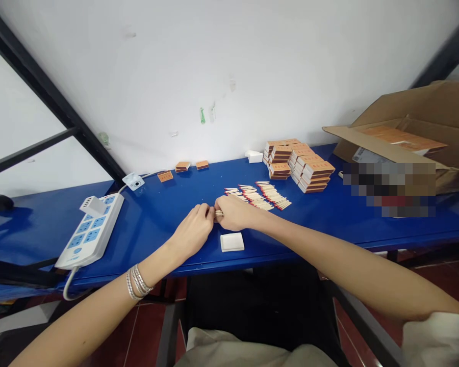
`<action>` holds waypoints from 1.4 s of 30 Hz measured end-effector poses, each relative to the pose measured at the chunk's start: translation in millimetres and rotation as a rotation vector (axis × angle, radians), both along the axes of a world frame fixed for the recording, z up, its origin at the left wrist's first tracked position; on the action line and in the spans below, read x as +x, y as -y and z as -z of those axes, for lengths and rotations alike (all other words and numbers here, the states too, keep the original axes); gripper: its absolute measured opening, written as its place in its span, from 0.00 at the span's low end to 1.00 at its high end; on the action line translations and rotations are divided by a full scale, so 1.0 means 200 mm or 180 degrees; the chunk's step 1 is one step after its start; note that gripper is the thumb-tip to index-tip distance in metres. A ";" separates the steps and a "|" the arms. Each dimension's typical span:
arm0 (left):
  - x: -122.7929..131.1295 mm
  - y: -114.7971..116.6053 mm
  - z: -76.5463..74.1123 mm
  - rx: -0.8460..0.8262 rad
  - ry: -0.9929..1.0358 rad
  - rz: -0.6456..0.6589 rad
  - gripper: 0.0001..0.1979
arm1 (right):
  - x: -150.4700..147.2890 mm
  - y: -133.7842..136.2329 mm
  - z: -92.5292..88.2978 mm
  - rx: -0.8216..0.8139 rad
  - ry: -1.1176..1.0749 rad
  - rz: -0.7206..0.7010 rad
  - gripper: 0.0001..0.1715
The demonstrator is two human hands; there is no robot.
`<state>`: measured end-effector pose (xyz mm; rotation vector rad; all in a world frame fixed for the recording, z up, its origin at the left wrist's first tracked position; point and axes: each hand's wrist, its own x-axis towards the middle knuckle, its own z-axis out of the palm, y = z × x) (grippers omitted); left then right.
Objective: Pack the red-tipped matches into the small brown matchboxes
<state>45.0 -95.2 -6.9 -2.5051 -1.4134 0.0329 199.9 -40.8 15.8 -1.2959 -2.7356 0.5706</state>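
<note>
Both hands meet above the front part of the blue table [164, 204]. My right hand [235, 211] is closed around a small bunch of matches [219, 213], whose pale sticks show between the fingers. Curled fingers of my left hand [194, 228] press at the left end of that bunch; their tips are partly hidden. Just below the hands lies a white matchbox tray [232, 242], its inside hard to make out. Beyond my right hand, loose red-tipped matches [273, 195] are spread in rows.
Stacked orange matchboxes [309, 165] stand by the wall, with white trays [254, 156] beside them. Several orange matchbox pieces [182, 166] lie at the back. A power strip [94, 229] and small white camera [133, 182] are left; an open cardboard box [398, 109] is right.
</note>
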 end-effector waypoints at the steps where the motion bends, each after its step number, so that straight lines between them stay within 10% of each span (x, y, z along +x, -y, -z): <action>1: 0.01 0.01 -0.02 0.0019 0.0020 0.0016 0.17 | 0.01 0.00 -0.01 -0.0013 -0.0061 0.0002 0.10; 14: 0.16 0.28 -0.04 0.0084 -0.0415 0.0432 0.18 | 0.23 0.29 0.01 -0.0367 -0.0580 0.0314 0.04; 42: 0.06 0.17 -0.07 -0.0848 0.1001 0.0376 0.20 | 0.30 0.24 0.09 -0.0541 -0.1569 0.0460 0.05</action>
